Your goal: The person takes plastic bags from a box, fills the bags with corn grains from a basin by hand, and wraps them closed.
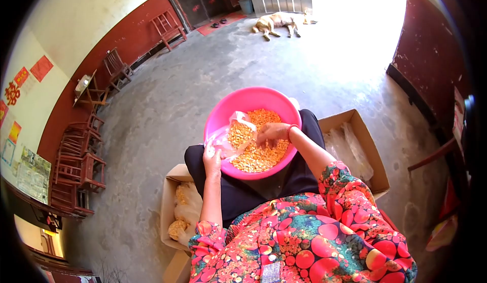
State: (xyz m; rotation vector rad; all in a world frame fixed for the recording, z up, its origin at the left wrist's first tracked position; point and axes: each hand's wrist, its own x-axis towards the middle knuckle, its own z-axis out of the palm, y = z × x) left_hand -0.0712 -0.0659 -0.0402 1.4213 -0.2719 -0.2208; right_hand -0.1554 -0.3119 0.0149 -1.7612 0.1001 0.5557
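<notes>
One bag (pixel 221 142) we pinch with our left hand (pixel 212 159) at the pink basin's (pixel 223 111) left rim; whether our right hand (pixel 274 132) inside grasps kernels (pixel 256 160), we cannot tell.

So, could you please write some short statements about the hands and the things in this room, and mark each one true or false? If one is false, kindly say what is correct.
1. The left hand holds a clear plastic bag. True.
2. The right hand is outside the pink basin. False: the right hand is inside the pink basin, at the orange-yellow kernels.
3. The red bracelet is on the left wrist. False: the red bracelet is on the right wrist.
4. The carton on the person's right contains clear plastic. True.
5. The dog is standing. False: the dog is lying on the floor.
</notes>
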